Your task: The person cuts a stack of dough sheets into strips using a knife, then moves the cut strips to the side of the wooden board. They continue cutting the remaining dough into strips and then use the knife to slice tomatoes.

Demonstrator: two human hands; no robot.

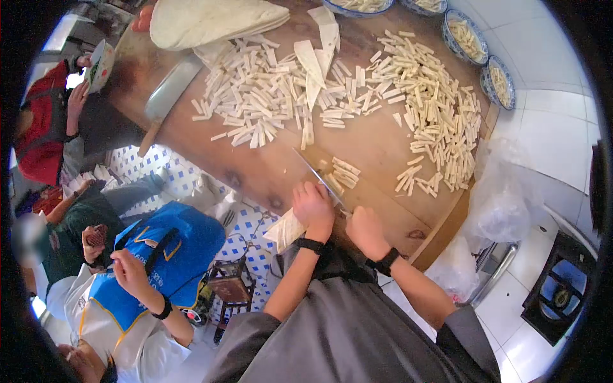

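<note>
flatbread strip (284, 231) at the near edge of the wooden table (377, 147), held down under the curled fingers of the left hand (314, 207); knife (318, 176) gripped in the right hand (368, 233), just beside cut pieces (345, 170); heap of similar pieces (440, 105) farther right.

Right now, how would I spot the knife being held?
Start at the near edge of the wooden table, at the wearer's right hand. The knife gripped there slants out past the left hand; unlike it, the cleaver farther left lies unheld.
</note>
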